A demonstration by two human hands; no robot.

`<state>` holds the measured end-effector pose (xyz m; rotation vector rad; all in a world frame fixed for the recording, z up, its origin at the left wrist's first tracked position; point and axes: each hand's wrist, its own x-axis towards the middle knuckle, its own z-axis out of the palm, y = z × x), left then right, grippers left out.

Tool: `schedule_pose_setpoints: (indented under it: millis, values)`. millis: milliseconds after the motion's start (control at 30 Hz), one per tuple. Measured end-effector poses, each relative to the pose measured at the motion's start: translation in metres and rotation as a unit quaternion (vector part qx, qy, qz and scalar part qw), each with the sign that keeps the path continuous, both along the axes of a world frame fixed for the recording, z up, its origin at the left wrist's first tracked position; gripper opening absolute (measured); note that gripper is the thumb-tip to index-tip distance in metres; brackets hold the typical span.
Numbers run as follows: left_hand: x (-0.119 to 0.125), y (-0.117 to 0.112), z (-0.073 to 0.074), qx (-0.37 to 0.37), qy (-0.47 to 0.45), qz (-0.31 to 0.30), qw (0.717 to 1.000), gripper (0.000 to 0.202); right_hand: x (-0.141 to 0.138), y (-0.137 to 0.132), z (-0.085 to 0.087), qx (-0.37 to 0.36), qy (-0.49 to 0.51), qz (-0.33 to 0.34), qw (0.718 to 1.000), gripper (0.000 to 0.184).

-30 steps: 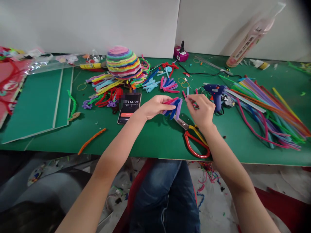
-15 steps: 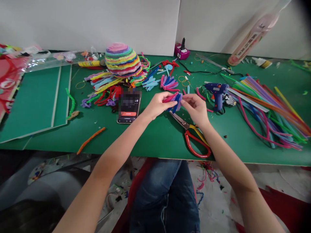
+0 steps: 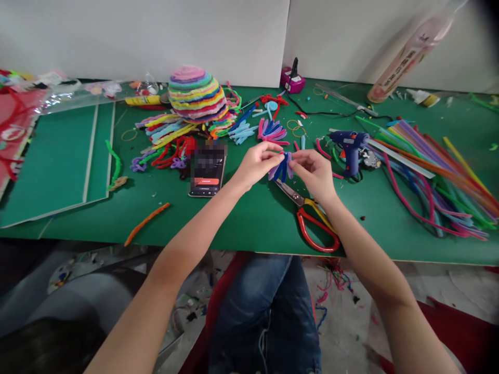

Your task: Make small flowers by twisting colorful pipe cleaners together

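Between my two hands is a small bundle of blue and purple pipe cleaners point(image 3: 283, 169), fanned out downward. My left hand point(image 3: 259, 165) pinches its left top edge with thumb and forefinger. On the other side my right hand point(image 3: 315, 171) grips the bundle's right edge, fingers curled. Right below lie scissors point(image 3: 317, 236) with red and yellow handles, their blades partly open. Just beyond my fingers rests a similar pink, purple and blue pipe cleaner fan point(image 3: 273, 131). A phone point(image 3: 207, 170) with a lit screen lies left of my left hand.
A striped pipe-cleaner dome point(image 3: 197, 96) stands at the back. On the right are a blue glue gun point(image 3: 351, 145), loose pipe cleaners point(image 3: 440, 182) and a pink bottle point(image 3: 409, 59). A green board point(image 3: 50, 161) lies left; an orange pipe cleaner point(image 3: 146, 224) sits near the front edge.
The bundle has been turned and spread in my fingers: its strands now hang lower and fan out, and less pink shows. Both hands stay in nearly the same place.
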<state>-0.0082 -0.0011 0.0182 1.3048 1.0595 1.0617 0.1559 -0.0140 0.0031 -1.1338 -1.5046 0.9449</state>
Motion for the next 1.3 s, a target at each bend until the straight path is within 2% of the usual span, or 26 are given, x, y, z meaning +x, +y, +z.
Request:
schedule_pose_setpoints:
  millis: [533,1033,1300]
  values:
    - [0.001,-0.001,-0.004,0.094,0.029,0.007,0.995,0.015,-0.004,-0.006,0.006,0.019,0.001,-0.003,1.000,0.013]
    - [0.003,0.000,-0.010,0.124,0.035,0.011,0.992,0.014,-0.004,-0.006,0.001,0.037,-0.021,-0.015,0.999,0.012]
    - [-0.002,-0.004,0.001,0.125,0.073,-0.004,0.989,0.017,-0.002,-0.005,0.005,0.017,-0.001,-0.004,1.000,0.013]
